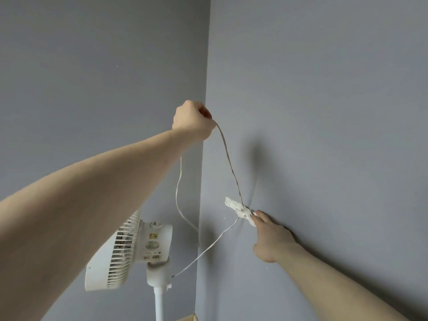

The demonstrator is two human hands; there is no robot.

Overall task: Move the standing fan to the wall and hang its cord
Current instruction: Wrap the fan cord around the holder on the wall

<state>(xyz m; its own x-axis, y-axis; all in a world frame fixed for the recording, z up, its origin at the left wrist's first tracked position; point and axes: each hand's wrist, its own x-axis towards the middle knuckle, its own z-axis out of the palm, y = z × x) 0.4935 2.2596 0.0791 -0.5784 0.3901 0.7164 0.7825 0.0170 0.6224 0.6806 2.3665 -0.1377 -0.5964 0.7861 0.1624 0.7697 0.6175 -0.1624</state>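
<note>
Fingers of the left hand (193,120) curl tight round the cord (228,158); right hand (269,237) fingers pinch the wall hook (243,213).

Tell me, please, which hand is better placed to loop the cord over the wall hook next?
Left: the left hand grips the cord above the wall hook, while the right hand rests beside it.

Soft, even daylight is filling the corner, without glare. A diffuse shadow is falling on the right wall (324,112) above the right hand (269,237). Wide-angle distortion is bowing the corner line; the near forearms are looking slightly soft.
</note>
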